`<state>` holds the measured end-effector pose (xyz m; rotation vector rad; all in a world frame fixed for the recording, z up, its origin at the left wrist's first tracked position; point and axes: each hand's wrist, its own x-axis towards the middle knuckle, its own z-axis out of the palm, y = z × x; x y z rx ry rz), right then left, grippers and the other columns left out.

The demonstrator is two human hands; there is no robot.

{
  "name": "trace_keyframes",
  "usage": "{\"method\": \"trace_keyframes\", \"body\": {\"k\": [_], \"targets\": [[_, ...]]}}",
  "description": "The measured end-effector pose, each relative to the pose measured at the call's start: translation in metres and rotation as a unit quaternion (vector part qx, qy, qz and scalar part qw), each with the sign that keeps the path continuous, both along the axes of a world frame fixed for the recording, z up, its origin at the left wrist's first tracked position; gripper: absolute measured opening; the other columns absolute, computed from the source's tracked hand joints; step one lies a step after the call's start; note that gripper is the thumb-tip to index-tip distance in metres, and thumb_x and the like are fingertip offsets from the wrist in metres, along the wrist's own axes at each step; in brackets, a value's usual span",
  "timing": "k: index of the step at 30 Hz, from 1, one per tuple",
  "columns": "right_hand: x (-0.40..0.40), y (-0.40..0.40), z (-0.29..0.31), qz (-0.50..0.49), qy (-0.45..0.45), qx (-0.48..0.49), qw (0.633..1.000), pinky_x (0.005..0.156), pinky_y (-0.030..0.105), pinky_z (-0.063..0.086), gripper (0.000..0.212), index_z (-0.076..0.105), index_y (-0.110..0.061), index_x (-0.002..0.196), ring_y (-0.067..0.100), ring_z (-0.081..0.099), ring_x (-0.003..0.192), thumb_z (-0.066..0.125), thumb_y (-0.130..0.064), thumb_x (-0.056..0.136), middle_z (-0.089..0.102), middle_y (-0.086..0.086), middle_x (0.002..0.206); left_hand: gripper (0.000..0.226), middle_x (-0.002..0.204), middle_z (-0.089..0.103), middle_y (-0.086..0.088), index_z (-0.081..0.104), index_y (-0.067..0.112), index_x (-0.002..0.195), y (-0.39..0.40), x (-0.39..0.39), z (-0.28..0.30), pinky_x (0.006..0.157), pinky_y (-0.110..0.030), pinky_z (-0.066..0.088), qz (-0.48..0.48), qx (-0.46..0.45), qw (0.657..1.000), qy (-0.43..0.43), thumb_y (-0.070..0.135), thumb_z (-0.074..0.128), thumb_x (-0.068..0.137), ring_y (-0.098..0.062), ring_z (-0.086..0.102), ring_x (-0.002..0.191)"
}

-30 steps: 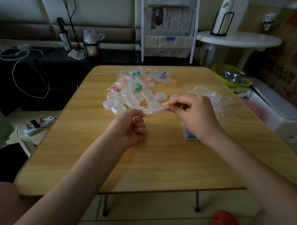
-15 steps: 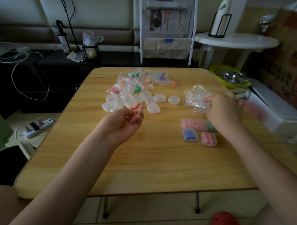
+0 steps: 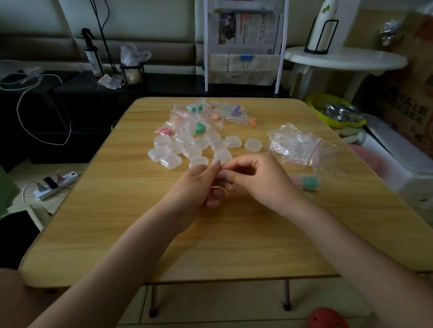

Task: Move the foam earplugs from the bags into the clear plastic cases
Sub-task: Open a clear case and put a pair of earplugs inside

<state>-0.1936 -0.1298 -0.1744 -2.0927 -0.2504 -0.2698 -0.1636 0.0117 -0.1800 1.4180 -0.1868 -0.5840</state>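
Both hands meet above the table [image 3: 134, 210], fingers curled. The left hand [image 3: 197, 187] and right hand [image 3: 257, 180] maybe pinch something; I cannot tell.

Pretty dim shot overall, soft flat indoor light with barely any shadow on the wooden table [image 3: 134, 210]. The corners go dark and the wide-angle lens bends the edges. The right hand [image 3: 262, 180] and the green-filled case [image 3: 310, 182] beside it are smeared with blur, fine detail is mushy
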Motion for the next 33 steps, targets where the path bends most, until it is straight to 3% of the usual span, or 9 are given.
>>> {"method": "trace_keyframes", "body": {"k": [2, 4, 7, 12, 19, 22, 27, 29, 33], "targets": [[0.002, -0.002, -0.002, -0.015, -0.007, -0.008, 1.000, 0.080, 0.022, 0.053, 0.008, 0.075, -0.015, 0.088, 0.002, 0.067, 0.079, 0.071, -0.020, 0.082, 0.073, -0.005, 0.079, 0.033, 0.063, 0.060, -0.001, 0.053, 0.010, 0.098, 0.000, 0.002, 0.000, 0.039, -0.018, 0.032, 0.027, 0.069, 0.996, -0.058, 0.038, 0.035, 0.101, -0.006, 0.043, 0.045], [0.004, -0.005, -0.003, -0.046, -0.016, 0.013, 0.999, 0.080, 0.030, 0.055, 0.006, 0.071, -0.016, 0.086, 0.008, 0.068, 0.081, 0.072, -0.020, 0.082, 0.073, -0.002, 0.083, 0.029, 0.064, 0.062, 0.001, 0.050, 0.014, 0.103, 0.004, 0.009, -0.001, 0.044, -0.022, 0.035, 0.087, 0.201, 0.951, -0.219, 0.039, 0.036, 0.100, -0.007, 0.049, 0.047], [0.005, -0.010, -0.005, -0.088, -0.026, 0.047, 0.995, 0.074, 0.037, 0.057, 0.009, 0.061, -0.015, 0.082, 0.019, 0.070, 0.079, 0.069, -0.012, 0.085, 0.073, 0.005, 0.082, 0.036, 0.098, 0.065, -0.004, 0.043, 0.021, 0.129, 0.021, 0.025, -0.004, 0.056, -0.027, 0.040, 0.110, 0.443, 0.767, -0.451, 0.038, 0.042, 0.098, -0.018, 0.063, 0.079], [0.005, -0.009, -0.006, -0.047, -0.003, 0.046, 0.998, 0.066, 0.022, 0.054, 0.021, 0.064, -0.013, 0.103, 0.017, 0.067, 0.076, 0.055, 0.000, 0.090, 0.064, 0.003, 0.091, 0.057, 0.133, 0.042, -0.010, 0.013, 0.031, 0.150, 0.020, 0.031, -0.012, 0.067, -0.034, 0.042, 0.028, 0.583, 0.691, -0.426, 0.038, 0.038, 0.099, -0.032, 0.057, 0.104], [0.004, -0.003, -0.008, -0.066, 0.027, -0.023, 0.997, 0.072, 0.043, 0.051, 0.039, 0.058, -0.029, 0.062, 0.032, 0.062, 0.076, 0.044, -0.001, 0.085, 0.065, 0.005, 0.073, 0.044, 0.129, 0.043, -0.008, 0.048, 0.021, 0.127, 0.023, 0.029, -0.012, 0.077, -0.033, 0.041, 0.084, 0.499, 0.768, -0.393, 0.038, 0.061, 0.088, -0.031, 0.057, 0.104], [0.004, -0.004, -0.006, -0.079, 0.033, -0.005, 0.996, 0.063, 0.034, 0.043, 0.037, 0.057, -0.022, 0.054, 0.010, 0.054, 0.061, 0.040, -0.001, 0.080, 0.057, -0.008, 0.057, 0.046, 0.127, 0.051, -0.004, 0.053, 0.020, 0.120, 0.022, 0.025, -0.010, 0.078, -0.025, 0.037, 0.097, 0.447, 0.786, -0.416, 0.036, 0.070, 0.081, -0.023, 0.056, 0.106], [0.004, -0.005, -0.004, -0.100, 0.023, -0.002, 0.995, 0.056, 0.026, 0.034, 0.023, 0.064, -0.021, 0.089, 0.004, 0.044, 0.055, 0.047, -0.035, 0.093, 0.050, -0.012, 0.059, 0.045, 0.112, 0.065, 0.006, 0.057, 0.017, 0.112, 0.014, 0.016, -0.004, 0.074, -0.012, 0.031, 0.118, 0.354, 0.780, -0.502, 0.030, 0.078, 0.074, -0.011, 0.059, 0.102], [0.004, -0.007, -0.005, -0.104, 0.019, -0.052, 0.993, 0.056, 0.026, 0.034, 0.026, 0.061, -0.023, 0.106, 0.008, 0.043, 0.059, 0.057, -0.043, 0.091, 0.046, -0.004, 0.067, 0.044, 0.111, 0.064, 0.007, 0.058, 0.017, 0.111, 0.012, 0.012, -0.003, 0.071, -0.011, 0.030, 0.110, 0.333, 0.775, -0.526, 0.028, 0.078, 0.073, -0.009, 0.058, 0.087], [0.003, -0.007, -0.005, -0.095, 0.026, -0.085, 0.991, 0.049, 0.017, 0.029, 0.039, 0.060, -0.024, 0.107, 0.005, 0.036, 0.056, 0.062, -0.054, 0.082, 0.038, -0.009, 0.065, 0.041, 0.111, 0.064, 0.005, 0.061, 0.017, 0.111, 0.011, 0.009, -0.004, 0.057, -0.012, 0.031, 0.106, 0.305, 0.774, -0.545, 0.021, 0.075, 0.073, -0.002, 0.042, 0.064]]}}
